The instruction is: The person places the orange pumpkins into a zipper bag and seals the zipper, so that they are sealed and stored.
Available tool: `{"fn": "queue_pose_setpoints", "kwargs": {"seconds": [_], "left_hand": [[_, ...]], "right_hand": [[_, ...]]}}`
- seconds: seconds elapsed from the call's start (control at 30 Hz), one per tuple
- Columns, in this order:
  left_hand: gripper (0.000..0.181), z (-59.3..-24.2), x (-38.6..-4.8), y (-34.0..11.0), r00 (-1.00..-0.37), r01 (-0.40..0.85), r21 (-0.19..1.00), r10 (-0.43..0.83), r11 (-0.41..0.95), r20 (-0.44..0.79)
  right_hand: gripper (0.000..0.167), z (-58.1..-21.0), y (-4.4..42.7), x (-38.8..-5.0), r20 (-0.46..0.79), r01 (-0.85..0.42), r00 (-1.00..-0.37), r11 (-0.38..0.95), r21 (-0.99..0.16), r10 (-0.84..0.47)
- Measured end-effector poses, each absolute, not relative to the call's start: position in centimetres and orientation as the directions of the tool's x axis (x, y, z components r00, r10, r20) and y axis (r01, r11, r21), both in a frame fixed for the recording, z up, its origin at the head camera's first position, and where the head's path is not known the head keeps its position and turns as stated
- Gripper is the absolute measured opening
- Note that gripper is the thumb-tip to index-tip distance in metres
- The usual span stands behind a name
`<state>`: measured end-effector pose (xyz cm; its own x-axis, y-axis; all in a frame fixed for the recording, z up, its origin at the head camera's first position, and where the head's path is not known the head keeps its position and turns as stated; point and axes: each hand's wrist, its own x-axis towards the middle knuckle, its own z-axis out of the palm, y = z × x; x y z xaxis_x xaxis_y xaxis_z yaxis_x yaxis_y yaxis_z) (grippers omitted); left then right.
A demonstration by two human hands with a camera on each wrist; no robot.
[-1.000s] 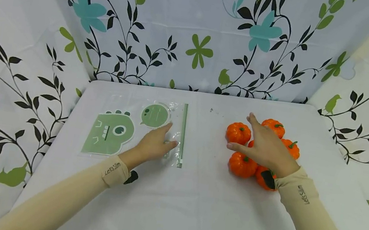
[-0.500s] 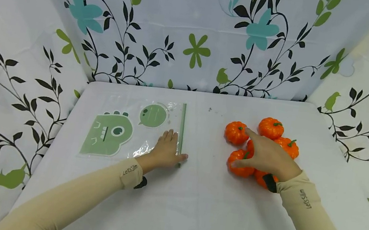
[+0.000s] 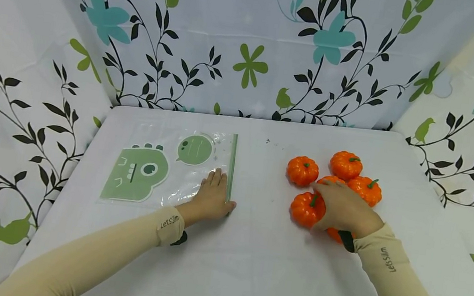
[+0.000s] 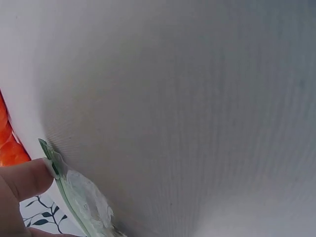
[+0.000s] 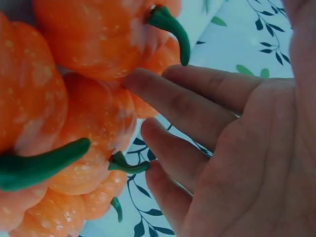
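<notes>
Your right hand [image 3: 344, 208] has dipped among the pumpkins [image 3: 307, 211], fingers slightly spread, where a sideways nudge could roll them away, while your left hand [image 3: 210, 197] lies flat on the zip bag [image 3: 178, 175].

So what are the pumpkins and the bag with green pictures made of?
Pumpkins: glossy, probably hard plastic or painted foam, since light glints off their smooth skins. Bag: thin, shiny, most likely plastic film, because it's see-through and wrinkly.
</notes>
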<state>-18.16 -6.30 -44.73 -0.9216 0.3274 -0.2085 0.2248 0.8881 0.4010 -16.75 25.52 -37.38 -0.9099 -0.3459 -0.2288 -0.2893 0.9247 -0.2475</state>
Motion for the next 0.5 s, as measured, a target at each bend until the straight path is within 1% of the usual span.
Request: {"fn": "queue_pose_setpoints", "kwargs": {"seconds": [0.17,0.3,0.5], "left_hand": [[0.076,-44.7,-18.1,-6.51,-0.921,0.233,0.397,0.333,0.888,-0.204],[0.069,-44.48,-18.03,-6.66,-0.921,0.244,0.375,0.335,0.894,-0.199],[0.06,-44.28,-18.02,-6.93,-0.925,0.278,0.302,0.339,0.912,-0.17]], "right_hand": [[0.087,-38.05,25.32,-16.8,-0.219,-0.324,-0.905,0.924,-0.205,-0.366],[0.08,-38.43,25.22,-16.92,-0.194,-0.343,-0.906,0.921,-0.185,-0.377],[0.075,-38.35,24.77,-17.01,-0.182,-0.335,-0.908,0.914,-0.228,-0.378]]}}
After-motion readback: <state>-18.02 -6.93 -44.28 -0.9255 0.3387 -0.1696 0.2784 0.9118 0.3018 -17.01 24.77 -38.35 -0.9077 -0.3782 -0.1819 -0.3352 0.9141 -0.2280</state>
